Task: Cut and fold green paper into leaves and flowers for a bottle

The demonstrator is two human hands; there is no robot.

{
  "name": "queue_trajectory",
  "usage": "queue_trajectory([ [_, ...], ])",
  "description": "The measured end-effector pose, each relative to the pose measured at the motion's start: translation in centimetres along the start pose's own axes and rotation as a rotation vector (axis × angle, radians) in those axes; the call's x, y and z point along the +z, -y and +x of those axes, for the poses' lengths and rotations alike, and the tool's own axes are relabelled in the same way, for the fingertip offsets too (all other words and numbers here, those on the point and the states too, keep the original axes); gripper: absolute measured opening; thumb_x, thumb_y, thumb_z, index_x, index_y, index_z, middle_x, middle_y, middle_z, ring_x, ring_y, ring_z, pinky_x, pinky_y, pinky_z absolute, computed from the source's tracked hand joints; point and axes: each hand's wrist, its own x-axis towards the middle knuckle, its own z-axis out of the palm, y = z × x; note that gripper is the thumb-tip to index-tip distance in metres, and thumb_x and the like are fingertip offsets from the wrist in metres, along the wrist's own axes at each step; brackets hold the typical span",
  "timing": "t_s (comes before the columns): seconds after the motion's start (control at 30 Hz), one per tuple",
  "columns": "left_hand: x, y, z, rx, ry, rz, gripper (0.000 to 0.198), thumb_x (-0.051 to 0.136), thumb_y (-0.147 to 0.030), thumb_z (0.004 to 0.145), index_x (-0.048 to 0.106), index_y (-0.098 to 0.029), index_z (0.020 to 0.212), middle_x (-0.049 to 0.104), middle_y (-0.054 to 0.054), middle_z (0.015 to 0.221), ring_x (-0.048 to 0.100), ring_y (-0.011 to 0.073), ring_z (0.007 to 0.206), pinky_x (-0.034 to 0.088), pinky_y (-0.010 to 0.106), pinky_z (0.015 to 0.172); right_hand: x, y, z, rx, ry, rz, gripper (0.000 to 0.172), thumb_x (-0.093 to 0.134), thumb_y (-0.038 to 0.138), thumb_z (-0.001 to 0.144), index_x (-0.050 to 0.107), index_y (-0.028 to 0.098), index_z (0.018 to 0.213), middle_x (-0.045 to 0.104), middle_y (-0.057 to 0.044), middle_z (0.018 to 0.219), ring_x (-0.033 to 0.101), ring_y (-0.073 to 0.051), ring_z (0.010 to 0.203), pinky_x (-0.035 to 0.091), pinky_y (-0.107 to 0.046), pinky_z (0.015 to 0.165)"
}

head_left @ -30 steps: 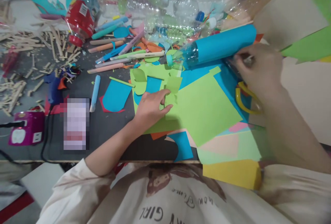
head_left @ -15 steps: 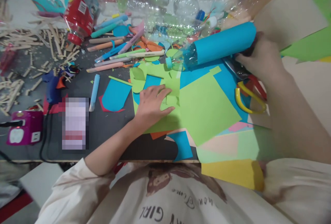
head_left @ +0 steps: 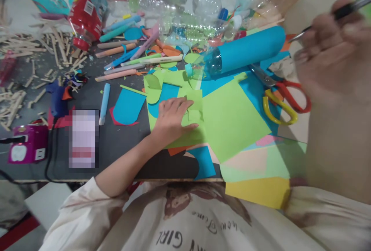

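Note:
My left hand (head_left: 174,121) lies spread on green paper (head_left: 191,137) with cut pieces under and around its fingers. Raised at the right, my right hand (head_left: 333,46) is closed on a dark pen (head_left: 343,11), its thin metal tip pointing left. A clear bottle wrapped in blue paper (head_left: 252,50) lies between the hands, its light-blue cap to the left. Scissors with red and yellow handles (head_left: 279,116) rest on the papers below my right hand. A large green sheet (head_left: 234,121) sits right of my left hand.
Markers (head_left: 116,75), wooden sticks (head_left: 17,104) and a blue glue gun (head_left: 59,98) lie at the left, with a phone (head_left: 84,139) and a purple box (head_left: 28,145). Clear bottles (head_left: 179,7) and a red-labelled bottle (head_left: 87,21) are at the back. Yellow paper (head_left: 257,193) overhangs the front edge.
My right hand has risen and moved right, away from the bottle's wrapped end, and now holds the pen. The scissors are more exposed. My left hand has barely moved.

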Motion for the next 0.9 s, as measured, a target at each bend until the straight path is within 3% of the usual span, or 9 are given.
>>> queue_trajectory([
  [0.03, 0.1, 0.1, -0.1, 0.013, -0.007, 0.003, 0.052, 0.068, -0.043, 0.084, 0.056, -0.022, 0.129, 0.061, 0.013, 0.13, 0.049, 0.034, 0.126, 0.034, 0.046, 0.104, 0.7, 1.6, -1.0, 0.152, 0.093, 0.322, 0.054, 0.025, 0.039, 0.094, 0.063, 0.033, 0.132, 0.068, -0.009, 0.13, 0.066, -0.034, 0.111, 0.034, -0.044, 0.057],
  [0.07, 0.2, 0.1, -0.1, 0.024, -0.012, 0.007, 0.052, 0.068, -0.043, 0.084, 0.056, -0.021, 0.13, 0.061, 0.014, 0.13, 0.049, 0.0343, 0.126, 0.034, 0.047, 0.104, 1.5, 3.1, -2.1, 0.26, 0.171, 0.531, 0.044, 0.038, 0.037, 0.091, 0.063, 0.035, 0.126, 0.073, -0.01, 0.122, 0.069, -0.026, 0.101, 0.041, -0.041, 0.062],
  [0.13, 0.3, 0.1, -0.1, 0.037, -0.023, 0.019, 0.052, 0.068, -0.043, 0.084, 0.056, -0.02, 0.13, 0.061, 0.015, 0.13, 0.05, 0.0348, 0.125, 0.034, 0.047, 0.103, 3.6, 5.7, -4.2, 0.329, 0.301, 0.715, 0.02, 0.051, 0.037, 0.089, 0.063, 0.026, 0.1, 0.076, -0.01, 0.092, 0.068, -0.017, 0.073, 0.045, -0.034, 0.063],
  [0.2, 0.4, 0.2, -0.2, 0.048, -0.037, 0.034, 0.053, 0.067, -0.044, 0.084, 0.056, -0.018, 0.13, 0.061, 0.016, 0.129, 0.051, 0.0353, 0.124, 0.035, 0.046, 0.101, 6.0, 7.3, -6.0, 0.369, 0.485, 0.85, 0.029, 0.044, 0.048, 0.093, 0.058, 0.023, 0.092, 0.071, -0.006, 0.076, 0.064, -0.016, 0.06, 0.046, -0.031, 0.057],
  [0.27, 0.6, 0.2, -0.2, 0.059, -0.058, 0.05, 0.054, 0.067, -0.045, 0.085, 0.056, -0.018, 0.129, 0.062, 0.017, 0.127, 0.052, 0.0354, 0.123, 0.035, 0.046, 0.1, 8.2, 7.9, -7.4, 0.419, 0.535, 0.986, 0.036, 0.045, 0.056, 0.09, 0.057, 0.023, 0.093, 0.065, -0.001, 0.064, 0.059, -0.015, 0.051, 0.043, -0.028, 0.05],
  [0.37, 0.7, 0.3, -0.1, 0.073, -0.088, 0.056, 0.05, 0.064, -0.045, 0.086, 0.057, -0.018, 0.128, 0.064, 0.016, 0.126, 0.054, 0.0343, 0.121, 0.035, 0.045, 0.099, 10.1, 7.5, -8.6, 0.377, 0.502, 1.02, 0.03, 0.06, 0.051, 0.083, 0.06, 0.022, 0.082, 0.064, 0.0, 0.064, 0.058, -0.014, 0.054, 0.045, -0.026, 0.05],
  [0.5, 0.8, 0.4, -0.2, 0.083, -0.112, 0.039, 0.051, 0.062, -0.047, 0.087, 0.056, -0.015, 0.127, 0.065, 0.017, 0.124, 0.055, 0.0341, 0.121, 0.035, 0.045, 0.1, 10.2, 6.9, -8.7, 0.255, 0.374, 0.904, 0.02, 0.072, 0.036, 0.077, 0.06, 0.021, 0.071, 0.059, 0.003, 0.06, 0.053, -0.011, 0.052, 0.045, -0.026, 0.052],
  [0.7, 0.9, 0.4, -0.3, 0.113, -0.125, 0.076, 0.054, 0.063, -0.051, 0.087, 0.054, -0.016, 0.127, 0.065, 0.017, 0.124, 0.055, 0.0339, 0.121, 0.036, 0.044, 0.098, 10.0, 7.5, -8.7, 0.267, 0.484, 0.767, 0.015, 0.064, 0.033, 0.08, 0.064, 0.02, 0.072, 0.064, 0.0, 0.064, 0.059, -0.014, 0.056, 0.048, -0.029, 0.056],
  [0.9, 1.1, 0.6, -0.3, 0.116, -0.136, 0.121, 0.048, 0.062, -0.044, 0.087, 0.053, -0.018, 0.127, 0.065, 0.016, 0.123, 0.056, 0.033, 0.118, 0.038, 0.044, 0.094, 10.6, 7.7, -9.1, 0.157, 0.429, 0.651, 0.009, 0.065, 0.029, 0.074, 0.065, 0.021, 0.071, 0.065, -0.001, 0.062, 0.055, -0.013, 0.054, 0.043, -0.025, 0.051],
])
